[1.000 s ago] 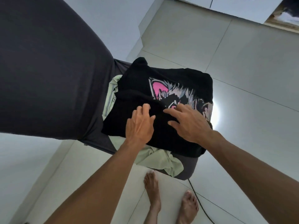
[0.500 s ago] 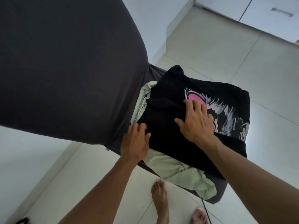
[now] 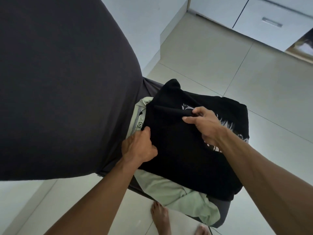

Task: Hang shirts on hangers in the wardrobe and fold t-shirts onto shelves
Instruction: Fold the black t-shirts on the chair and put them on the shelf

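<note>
Black t-shirt with printed front, spread over pale green shirt on seat of grey covered chair. Left hand gripping near left edge of cloth, fingers curled under it; right hand pinching a raised fold between thumb and fingers. Likely light, limp and non-slippery knit, sagging wherever unsupported; no fragility. Best taken at two well-separated points along one edge or fold, kept taut to stop bunching. Green shirt underneath liable to drag along.
</note>
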The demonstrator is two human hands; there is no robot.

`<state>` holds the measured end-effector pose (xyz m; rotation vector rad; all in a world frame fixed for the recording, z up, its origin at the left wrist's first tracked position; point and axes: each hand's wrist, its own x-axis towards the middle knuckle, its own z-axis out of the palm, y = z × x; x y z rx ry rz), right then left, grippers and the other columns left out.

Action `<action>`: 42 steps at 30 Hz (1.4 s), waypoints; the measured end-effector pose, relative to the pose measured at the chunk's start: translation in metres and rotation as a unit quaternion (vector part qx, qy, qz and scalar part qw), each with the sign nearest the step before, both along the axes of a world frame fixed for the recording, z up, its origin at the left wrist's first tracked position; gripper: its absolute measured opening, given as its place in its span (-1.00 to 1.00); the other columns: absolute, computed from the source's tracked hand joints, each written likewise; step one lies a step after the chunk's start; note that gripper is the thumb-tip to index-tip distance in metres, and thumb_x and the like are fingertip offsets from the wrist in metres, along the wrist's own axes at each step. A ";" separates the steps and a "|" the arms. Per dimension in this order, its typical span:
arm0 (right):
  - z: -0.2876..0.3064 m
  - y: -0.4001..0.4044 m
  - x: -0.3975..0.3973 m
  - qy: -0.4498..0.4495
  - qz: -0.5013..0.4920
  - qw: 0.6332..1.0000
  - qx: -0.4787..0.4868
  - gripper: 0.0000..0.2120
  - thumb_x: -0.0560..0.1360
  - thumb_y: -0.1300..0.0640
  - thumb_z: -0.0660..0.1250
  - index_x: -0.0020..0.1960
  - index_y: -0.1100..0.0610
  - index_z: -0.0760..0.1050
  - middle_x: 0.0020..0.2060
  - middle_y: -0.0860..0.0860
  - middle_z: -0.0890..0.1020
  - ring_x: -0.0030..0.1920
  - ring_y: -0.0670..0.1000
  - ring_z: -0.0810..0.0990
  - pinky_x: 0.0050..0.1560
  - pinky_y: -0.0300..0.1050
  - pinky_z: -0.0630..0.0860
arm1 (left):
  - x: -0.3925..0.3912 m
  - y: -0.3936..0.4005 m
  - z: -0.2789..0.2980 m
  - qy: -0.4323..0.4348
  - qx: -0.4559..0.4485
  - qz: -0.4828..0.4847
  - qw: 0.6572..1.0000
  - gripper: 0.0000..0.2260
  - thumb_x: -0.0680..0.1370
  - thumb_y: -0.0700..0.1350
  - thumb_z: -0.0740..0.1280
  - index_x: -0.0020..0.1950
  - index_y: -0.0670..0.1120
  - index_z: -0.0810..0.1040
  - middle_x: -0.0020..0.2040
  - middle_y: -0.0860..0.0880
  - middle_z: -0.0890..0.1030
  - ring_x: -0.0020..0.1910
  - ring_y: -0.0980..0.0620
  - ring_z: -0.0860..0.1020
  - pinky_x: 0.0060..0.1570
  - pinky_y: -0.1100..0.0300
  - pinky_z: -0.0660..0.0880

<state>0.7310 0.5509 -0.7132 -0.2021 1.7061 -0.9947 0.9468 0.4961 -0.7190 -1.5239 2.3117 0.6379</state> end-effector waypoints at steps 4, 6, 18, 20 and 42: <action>0.009 0.004 -0.004 0.029 -0.025 0.999 -0.029 -0.45 0.36 0.39 0.54 0.24 0.04 0.45 0.09 0.08 0.60 0.00 0.11 0.67 -0.16 -0.06 0.67 | -0.017 -0.010 0.007 -0.045 0.026 0.016 0.998 -0.68 0.39 0.03 0.39 0.07 -0.01 0.41 0.01 0.00 0.54 -0.06 -0.07 0.54 -0.14 0.05 0.44; 0.014 0.005 -0.008 0.026 0.019 0.999 -0.039 -0.35 0.34 0.44 0.52 0.30 0.02 0.42 0.07 0.09 0.64 -0.02 0.11 0.70 -0.20 -0.10 0.67 | -0.029 -0.014 0.005 0.046 0.010 0.073 0.996 -0.65 0.39 0.02 0.39 0.11 -0.01 0.38 0.07 0.03 0.48 0.05 -0.06 0.51 -0.11 0.05 0.41; 0.038 0.025 0.002 0.252 0.211 0.937 -0.122 -0.38 0.30 0.35 0.57 0.20 -0.06 0.39 -0.06 -0.03 0.63 -0.08 0.00 0.66 -0.05 -0.08 0.65 | -0.080 -0.076 0.046 0.057 0.025 -0.318 0.946 -0.77 0.38 0.05 0.54 -0.18 0.12 0.48 0.31 0.17 0.42 0.44 0.01 0.19 0.51 -0.24 -0.02; 0.037 0.032 0.006 0.272 0.207 0.932 -0.118 -0.32 0.31 0.31 0.58 0.25 -0.10 0.35 -0.03 -0.05 0.62 -0.06 -0.06 0.65 -0.07 -0.17 0.61 | -0.067 -0.075 0.051 0.072 0.027 -0.295 0.952 -0.72 0.38 0.00 0.52 -0.24 0.08 0.40 -0.02 0.14 0.51 0.15 0.11 0.43 0.50 -0.19 0.08; 0.009 0.126 0.073 0.486 0.305 0.819 -0.001 -0.68 0.53 -0.08 0.28 0.23 0.02 0.48 0.03 -0.06 0.54 0.06 0.00 0.50 0.02 -0.01 0.54 | 0.044 0.037 0.023 0.078 -0.043 0.030 0.996 -0.81 0.44 -0.14 0.34 0.01 0.02 0.44 0.02 0.06 0.48 0.07 0.01 0.45 0.17 -0.02 0.40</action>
